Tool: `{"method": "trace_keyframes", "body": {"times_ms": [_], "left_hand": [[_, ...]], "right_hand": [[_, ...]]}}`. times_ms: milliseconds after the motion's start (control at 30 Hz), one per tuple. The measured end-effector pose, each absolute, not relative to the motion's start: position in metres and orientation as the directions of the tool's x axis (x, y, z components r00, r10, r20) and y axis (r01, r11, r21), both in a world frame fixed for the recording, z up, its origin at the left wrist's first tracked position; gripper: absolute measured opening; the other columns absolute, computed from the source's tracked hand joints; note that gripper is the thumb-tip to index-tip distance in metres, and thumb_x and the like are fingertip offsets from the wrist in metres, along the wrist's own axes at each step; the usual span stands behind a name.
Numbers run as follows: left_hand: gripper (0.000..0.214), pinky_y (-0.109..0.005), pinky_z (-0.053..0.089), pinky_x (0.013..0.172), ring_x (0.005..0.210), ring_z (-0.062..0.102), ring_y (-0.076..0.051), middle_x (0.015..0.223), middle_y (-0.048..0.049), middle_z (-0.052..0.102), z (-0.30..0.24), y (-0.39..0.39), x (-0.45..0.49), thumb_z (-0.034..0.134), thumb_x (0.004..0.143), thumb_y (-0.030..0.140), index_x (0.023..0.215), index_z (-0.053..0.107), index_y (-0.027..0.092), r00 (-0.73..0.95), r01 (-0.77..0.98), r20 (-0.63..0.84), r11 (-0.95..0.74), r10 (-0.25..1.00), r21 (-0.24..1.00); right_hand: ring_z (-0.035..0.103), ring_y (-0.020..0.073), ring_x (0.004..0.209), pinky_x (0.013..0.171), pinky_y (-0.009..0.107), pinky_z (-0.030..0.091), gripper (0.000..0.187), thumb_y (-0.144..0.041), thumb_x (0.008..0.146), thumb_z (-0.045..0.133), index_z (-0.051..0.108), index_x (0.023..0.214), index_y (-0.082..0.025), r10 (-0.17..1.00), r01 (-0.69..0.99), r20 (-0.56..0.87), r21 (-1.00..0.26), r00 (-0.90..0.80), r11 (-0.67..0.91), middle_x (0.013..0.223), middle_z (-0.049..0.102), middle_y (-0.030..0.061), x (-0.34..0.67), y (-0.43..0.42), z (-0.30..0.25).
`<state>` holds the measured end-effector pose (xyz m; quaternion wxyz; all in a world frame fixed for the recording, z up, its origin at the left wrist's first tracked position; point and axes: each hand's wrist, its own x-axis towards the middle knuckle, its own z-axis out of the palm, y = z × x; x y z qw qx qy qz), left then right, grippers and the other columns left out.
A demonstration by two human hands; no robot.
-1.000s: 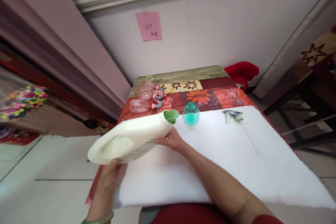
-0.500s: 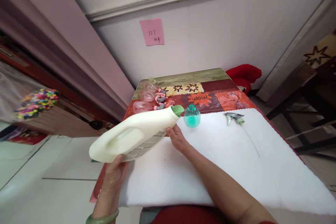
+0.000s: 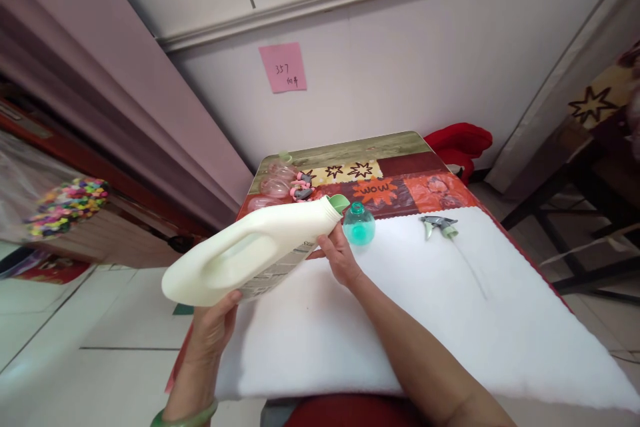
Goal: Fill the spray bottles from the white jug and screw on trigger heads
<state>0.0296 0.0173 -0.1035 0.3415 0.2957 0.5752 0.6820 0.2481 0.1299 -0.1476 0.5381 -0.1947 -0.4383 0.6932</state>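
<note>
A large cream detergent jug (image 3: pixel 250 247) with a green pour spout (image 3: pixel 339 203) is held tilted on its side above the table. My left hand (image 3: pixel 217 320) grips its base end, thumb on the near side. Close to the neck, my right hand (image 3: pixel 340 255) supports it from below, fingers partly hidden behind it. Just right of the spout stands a round clear spray bottle (image 3: pixel 359 225) without its top, with teal liquid inside. Its neck is apart from the spout. A grey and pale green trigger sprayer head (image 3: pixel 440 225) with a thin dip tube lies on the white cloth.
Several pink-tinted bottles (image 3: pixel 275 187) with pink and grey sprayer heads lie at the table's back left. White cloth (image 3: pixel 450 333) covers the near part of the patterned table (image 3: pixel 350 147). A pink note (image 3: pixel 283 68) hangs on the wall, and a red item (image 3: pixel 457 143) is behind the table.
The jug stays in both hands and its spout is a little nearer the round bottle. The whole view has shifted slightly.
</note>
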Motion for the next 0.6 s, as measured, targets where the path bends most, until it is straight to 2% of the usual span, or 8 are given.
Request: {"method": "trace_keyframes", "body": {"times_ms": [167,367,600], "left_hand": [[0.089,-0.053,0.040,0.117,0.135,0.053,-0.038,0.129,-0.0070,0.071,-0.095,0.019,0.031,0.095,0.044,0.028,0.129,0.067,0.026,-0.608,-0.090,0.054,-0.136,0.792,0.987],[0.089,-0.053,0.038,0.118,0.140,0.049,-0.038,0.131,-0.0062,0.070,-0.086,0.017,0.033,0.095,0.045,0.024,0.130,0.067,0.026,-0.616,-0.082,0.046,-0.122,0.787,0.989],[0.086,-0.046,0.045,0.114,0.135,0.054,-0.035,0.132,-0.0051,0.070,-0.070,0.019,0.041,0.094,0.049,0.020,0.130,0.066,0.026,-0.576,-0.057,0.065,-0.119,0.815,0.991]], "right_hand": [[0.066,0.0230,0.107,0.070,0.039,0.069,0.074,-0.061,0.089,0.063,0.031,0.151,-0.036,0.917,-0.630,0.189,-0.772,-0.350,-0.082,0.139,0.054,0.0068,0.245,0.131,-0.156],[0.068,0.0213,0.099,0.064,0.036,0.069,0.072,-0.062,0.088,0.063,0.038,0.148,-0.032,0.929,-0.609,0.182,-0.792,-0.322,-0.056,0.131,0.060,0.0074,0.246,0.133,-0.156],[0.070,0.0194,0.092,0.061,0.034,0.069,0.063,-0.057,0.086,0.068,0.048,0.139,-0.029,0.941,-0.640,0.190,-0.768,-0.280,-0.035,0.120,0.066,0.0051,0.248,0.140,-0.160]]}}
